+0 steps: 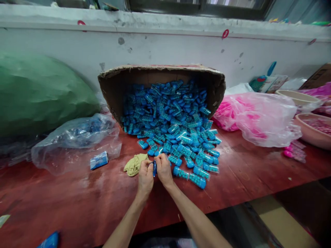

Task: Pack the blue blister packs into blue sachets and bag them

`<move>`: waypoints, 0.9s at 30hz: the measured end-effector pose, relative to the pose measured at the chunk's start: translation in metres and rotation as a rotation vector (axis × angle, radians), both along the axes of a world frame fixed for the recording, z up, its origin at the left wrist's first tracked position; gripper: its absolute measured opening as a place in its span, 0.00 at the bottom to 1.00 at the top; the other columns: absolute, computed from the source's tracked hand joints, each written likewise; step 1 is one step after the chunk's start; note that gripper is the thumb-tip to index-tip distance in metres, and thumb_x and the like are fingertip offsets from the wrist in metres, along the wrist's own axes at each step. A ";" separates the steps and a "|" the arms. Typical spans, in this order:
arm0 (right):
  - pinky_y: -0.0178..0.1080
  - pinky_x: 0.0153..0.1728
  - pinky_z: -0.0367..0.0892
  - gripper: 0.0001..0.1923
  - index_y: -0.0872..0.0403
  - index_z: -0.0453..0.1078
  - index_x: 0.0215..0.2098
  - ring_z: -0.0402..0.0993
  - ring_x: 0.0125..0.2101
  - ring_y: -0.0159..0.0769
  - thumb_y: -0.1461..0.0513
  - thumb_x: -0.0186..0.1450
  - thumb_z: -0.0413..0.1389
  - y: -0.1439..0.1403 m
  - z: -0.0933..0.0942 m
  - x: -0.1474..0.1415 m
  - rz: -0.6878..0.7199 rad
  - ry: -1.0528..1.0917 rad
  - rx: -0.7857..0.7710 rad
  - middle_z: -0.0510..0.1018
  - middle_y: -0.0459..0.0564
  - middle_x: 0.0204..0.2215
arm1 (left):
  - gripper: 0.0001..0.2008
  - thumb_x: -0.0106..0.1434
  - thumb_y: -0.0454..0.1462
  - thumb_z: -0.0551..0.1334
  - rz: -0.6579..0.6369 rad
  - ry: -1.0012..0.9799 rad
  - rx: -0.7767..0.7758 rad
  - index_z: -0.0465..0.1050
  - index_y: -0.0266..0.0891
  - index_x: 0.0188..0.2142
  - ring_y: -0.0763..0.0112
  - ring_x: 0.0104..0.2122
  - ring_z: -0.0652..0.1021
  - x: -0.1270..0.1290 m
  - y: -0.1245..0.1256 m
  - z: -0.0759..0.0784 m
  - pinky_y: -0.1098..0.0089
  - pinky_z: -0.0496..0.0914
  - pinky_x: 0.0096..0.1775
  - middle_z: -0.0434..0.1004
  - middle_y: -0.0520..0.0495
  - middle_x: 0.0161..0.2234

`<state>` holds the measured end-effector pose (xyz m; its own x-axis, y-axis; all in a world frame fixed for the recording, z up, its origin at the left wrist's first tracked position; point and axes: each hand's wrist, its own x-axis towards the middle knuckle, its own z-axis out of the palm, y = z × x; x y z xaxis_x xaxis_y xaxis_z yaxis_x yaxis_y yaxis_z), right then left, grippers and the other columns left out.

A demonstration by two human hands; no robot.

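A red surface (77, 203) is seen along a white wall (168, 48). A large green sack (38, 93) is set at the far left, a clear plastic bag (74, 141) beside it. A pink-filled bag (256, 117) and two bowls (310, 117) are placed at the right. A yellow cloth (134, 164) is laid mid-surface.

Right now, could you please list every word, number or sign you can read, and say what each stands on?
"3": red circled mark on the white wall ledge.
Red mark further left on the ledge: cut off, unreadable.
Blue packet on the red table: print too blurred.
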<state>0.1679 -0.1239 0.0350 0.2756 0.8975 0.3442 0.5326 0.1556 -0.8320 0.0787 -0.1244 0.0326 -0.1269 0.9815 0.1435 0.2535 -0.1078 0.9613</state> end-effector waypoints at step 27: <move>0.37 0.29 0.62 0.08 0.52 0.67 0.35 0.72 0.33 0.39 0.59 0.65 0.47 -0.012 -0.010 0.003 -0.005 -0.743 -0.332 0.73 0.52 0.34 | 0.12 0.59 0.38 0.52 -0.309 0.972 -0.060 0.68 0.40 0.41 0.61 0.41 0.72 -0.035 0.009 0.015 0.65 0.63 0.41 0.72 0.42 0.39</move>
